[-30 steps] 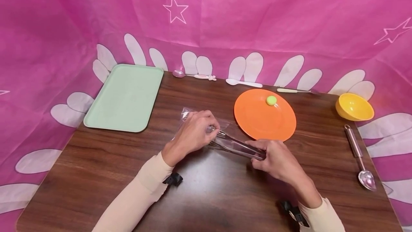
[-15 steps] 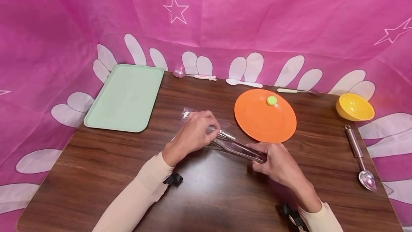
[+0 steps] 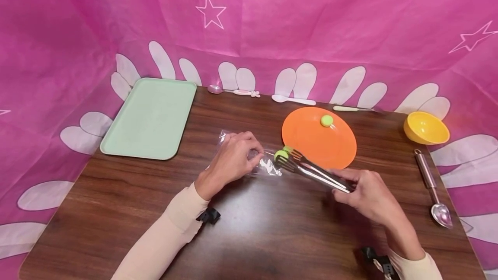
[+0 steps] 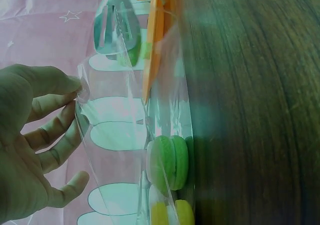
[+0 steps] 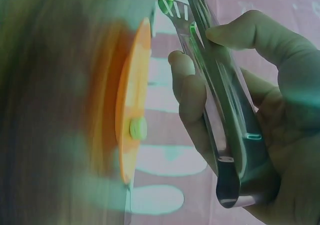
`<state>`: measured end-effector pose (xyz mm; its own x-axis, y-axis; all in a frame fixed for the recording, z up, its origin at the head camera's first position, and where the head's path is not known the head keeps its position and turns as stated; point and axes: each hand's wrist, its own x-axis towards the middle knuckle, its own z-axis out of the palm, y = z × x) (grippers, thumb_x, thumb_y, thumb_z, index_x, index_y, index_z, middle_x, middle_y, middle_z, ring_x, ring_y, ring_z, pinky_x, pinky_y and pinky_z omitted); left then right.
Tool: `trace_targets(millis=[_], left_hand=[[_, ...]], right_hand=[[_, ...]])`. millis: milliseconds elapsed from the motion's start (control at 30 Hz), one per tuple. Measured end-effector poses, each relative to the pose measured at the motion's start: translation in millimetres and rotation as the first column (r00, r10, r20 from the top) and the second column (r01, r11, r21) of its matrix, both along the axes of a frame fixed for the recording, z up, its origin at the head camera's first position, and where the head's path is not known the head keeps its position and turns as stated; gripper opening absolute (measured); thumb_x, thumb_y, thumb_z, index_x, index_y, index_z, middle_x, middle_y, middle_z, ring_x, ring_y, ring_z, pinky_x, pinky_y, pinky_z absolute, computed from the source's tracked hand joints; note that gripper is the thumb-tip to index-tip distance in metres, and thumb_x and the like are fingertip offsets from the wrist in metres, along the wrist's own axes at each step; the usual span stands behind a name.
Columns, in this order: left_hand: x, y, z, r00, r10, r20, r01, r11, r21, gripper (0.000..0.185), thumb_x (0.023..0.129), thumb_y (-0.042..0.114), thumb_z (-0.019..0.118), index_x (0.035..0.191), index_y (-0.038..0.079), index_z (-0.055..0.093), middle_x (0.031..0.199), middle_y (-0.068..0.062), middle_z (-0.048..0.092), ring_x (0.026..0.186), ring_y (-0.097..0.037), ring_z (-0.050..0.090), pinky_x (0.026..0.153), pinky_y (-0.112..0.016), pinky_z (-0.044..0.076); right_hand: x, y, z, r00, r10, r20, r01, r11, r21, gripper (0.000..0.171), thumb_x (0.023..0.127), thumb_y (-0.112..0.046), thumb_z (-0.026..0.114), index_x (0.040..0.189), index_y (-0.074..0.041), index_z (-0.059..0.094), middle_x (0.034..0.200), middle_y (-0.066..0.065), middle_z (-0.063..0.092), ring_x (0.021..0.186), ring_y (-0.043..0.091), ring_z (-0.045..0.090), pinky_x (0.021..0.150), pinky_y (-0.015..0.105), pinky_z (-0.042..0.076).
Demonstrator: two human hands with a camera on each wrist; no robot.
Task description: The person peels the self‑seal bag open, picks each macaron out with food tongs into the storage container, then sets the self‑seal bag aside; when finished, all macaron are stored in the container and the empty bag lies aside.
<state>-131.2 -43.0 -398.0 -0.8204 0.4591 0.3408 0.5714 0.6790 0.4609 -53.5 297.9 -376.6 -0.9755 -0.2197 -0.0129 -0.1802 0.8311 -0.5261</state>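
Note:
My left hand [image 3: 233, 155] pinches the rim of a clear plastic bag [image 3: 267, 167] lying on the table. In the left wrist view, a green macaron [image 4: 170, 162] and a yellow macaron [image 4: 172, 213] show through the film, low in the bag. My right hand [image 3: 371, 197] grips metal tongs [image 3: 320, 176] with slotted tips. Between those tips, just right of the bag's mouth and near the orange plate's [image 3: 317, 141] front left edge, is a green macaron [image 3: 281, 155]. One more green macaron [image 3: 327, 120] sits on the plate's far side.
A pale green tray [image 3: 151, 118] lies at the left. Along the back edge are a pink-handled spoon [image 3: 243, 93], a white spoon [image 3: 293, 100] and a pale-handled utensil [image 3: 346, 108]. A yellow bowl [image 3: 426, 128] and a metal scoop [image 3: 441, 215] stand at the right.
My right hand has drawn the tongs rightward out of the bag, and a green macaron now shows between their tips. My left hand has stayed at the bag.

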Motion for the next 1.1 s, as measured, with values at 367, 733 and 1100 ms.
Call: trace_targets(millis=[367, 733, 1100], left_hand=[[0.2, 1, -1.9, 0.999, -0.003, 0.032, 0.004, 1.0, -0.012, 0.005, 0.092, 0.015, 0.081, 0.094, 0.017, 0.085, 0.094, 0.001, 0.075, 0.093, -0.019, 0.072, 0.099, -0.05, 0.051], [1.2, 2, -1.8, 1.0, -0.008, 0.029, 0.008, 1.0, -0.008, 0.005, 0.092, 0.013, 0.08, 0.094, 0.017, 0.084, 0.094, 0.001, 0.075, 0.094, -0.018, 0.072, 0.095, -0.048, 0.05], [1.0, 2, -1.9, 0.999, -0.007, 0.039, 0.007, 1.0, -0.005, 0.006, 0.093, 0.013, 0.08, 0.094, 0.017, 0.084, 0.094, -0.001, 0.076, 0.094, -0.018, 0.072, 0.097, -0.049, 0.051]], right_hand=[[-21.3, 48, -7.9, 0.977, -0.209, -0.042, 0.212, 0.97, 0.116, 0.053, 0.081, -0.016, 0.089, 0.13, 0.0, 0.075, 0.108, 0.03, 0.077, 0.079, 0.027, 0.058, 0.06, 0.026, 0.037], [-31.0, 69, -21.8, 0.901, -0.419, -0.113, 0.433, 0.886, 0.166, 0.055, 0.086, -0.025, 0.082, 0.137, -0.005, 0.072, 0.094, 0.032, 0.074, 0.08, 0.046, 0.059, 0.061, 0.037, 0.037], [-30.4, 70, -23.6, 0.89, -0.45, -0.077, 0.456, 0.872, 0.18, 0.059, 0.088, -0.027, 0.082, 0.141, -0.004, 0.068, 0.102, 0.035, 0.072, 0.085, 0.049, 0.058, 0.064, 0.04, 0.038]])
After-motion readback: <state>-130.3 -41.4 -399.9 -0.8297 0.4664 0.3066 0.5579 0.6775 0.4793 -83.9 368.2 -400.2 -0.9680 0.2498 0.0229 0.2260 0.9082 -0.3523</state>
